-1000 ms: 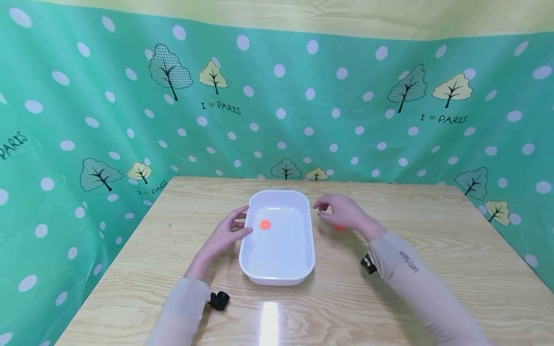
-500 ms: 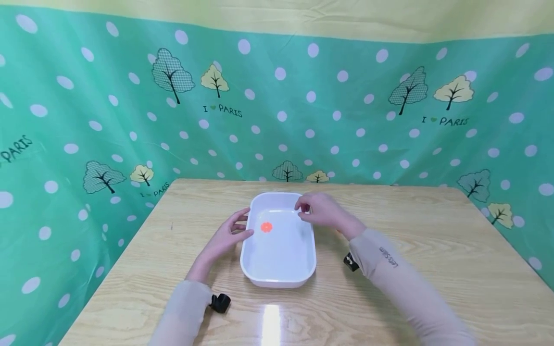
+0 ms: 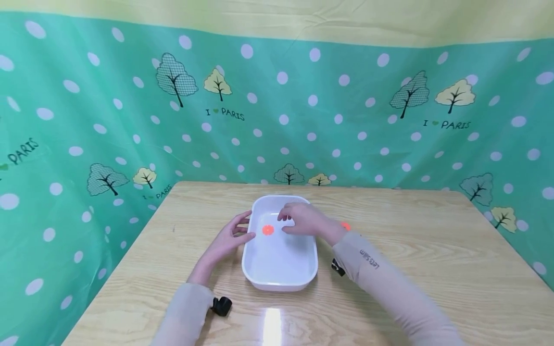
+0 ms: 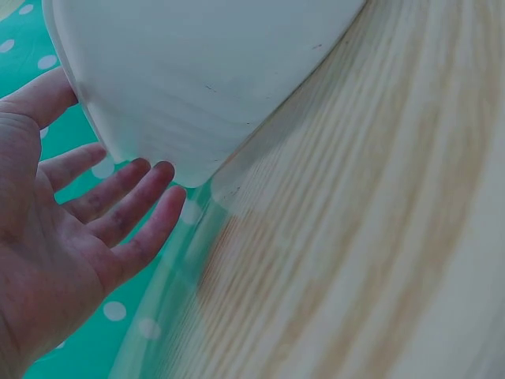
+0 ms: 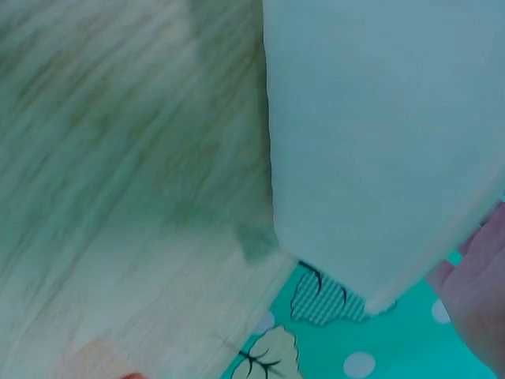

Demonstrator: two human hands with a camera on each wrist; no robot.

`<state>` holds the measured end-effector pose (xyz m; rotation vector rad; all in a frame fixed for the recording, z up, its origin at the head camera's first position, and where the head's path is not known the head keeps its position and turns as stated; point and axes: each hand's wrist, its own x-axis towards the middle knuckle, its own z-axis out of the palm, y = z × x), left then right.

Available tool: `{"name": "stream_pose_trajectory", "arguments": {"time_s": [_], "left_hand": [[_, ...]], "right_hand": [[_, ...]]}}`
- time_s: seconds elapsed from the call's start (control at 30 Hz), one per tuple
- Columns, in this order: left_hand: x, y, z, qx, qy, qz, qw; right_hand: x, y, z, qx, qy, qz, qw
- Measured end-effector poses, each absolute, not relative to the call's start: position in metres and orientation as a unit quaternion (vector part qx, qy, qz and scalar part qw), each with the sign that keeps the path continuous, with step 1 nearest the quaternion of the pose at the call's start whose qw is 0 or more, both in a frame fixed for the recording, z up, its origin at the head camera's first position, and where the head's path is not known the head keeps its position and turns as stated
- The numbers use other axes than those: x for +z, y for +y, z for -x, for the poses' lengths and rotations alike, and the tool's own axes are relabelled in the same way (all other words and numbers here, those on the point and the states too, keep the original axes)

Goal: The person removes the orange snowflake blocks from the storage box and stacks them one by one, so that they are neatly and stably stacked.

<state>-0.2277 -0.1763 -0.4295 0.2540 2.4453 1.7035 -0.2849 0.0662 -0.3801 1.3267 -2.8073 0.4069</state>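
Observation:
A white rectangular tub (image 3: 279, 269) with rounded corners stands on the wooden table. Inside it, towards the left wall, lies a small orange flower-shaped piece (image 3: 268, 230). My left hand (image 3: 229, 240) rests at the tub's left side, thumb tip on the rim; the left wrist view shows its fingers (image 4: 130, 213) spread loosely along the outer wall. My right hand (image 3: 303, 219) hangs over the tub's right half, thumb and fingers bent and apart, with nothing visible between them. The right wrist view mostly shows the tub's outer wall (image 5: 379, 142).
Another orange piece (image 3: 345, 225) lies on the wooden table (image 3: 411, 230) to the right of the tub, partly behind my right forearm. A green dotted curtain (image 3: 242, 144) with printed trees hangs along the table's back and sides.
My right hand has moved left, from the table beside the tub to over its inside, uncovering the orange piece on the right. The left hand keeps its place at the tub.

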Motion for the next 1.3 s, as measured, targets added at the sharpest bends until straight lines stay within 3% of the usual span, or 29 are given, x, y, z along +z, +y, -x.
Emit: {"name": "stream_pose_trajectory", "arguments": {"time_s": [0.3,0.7,1.3], "left_hand": [[-0.405,-0.170,0.213,0.566,0.815,-0.090,0.087],[-0.405,-0.171,0.215,0.576,0.807,-0.099,0.083],[-0.405,-0.171,0.214,0.574,0.809,-0.091,0.089]], "right_hand": [[-0.387,0.047,0.281,0.090,-0.901,-0.421,-0.056],[-0.396,0.042,0.283,0.070,-0.897,-0.425,-0.104],[-0.408,0.033,0.286,0.073,-0.890,-0.440,-0.095]]}}
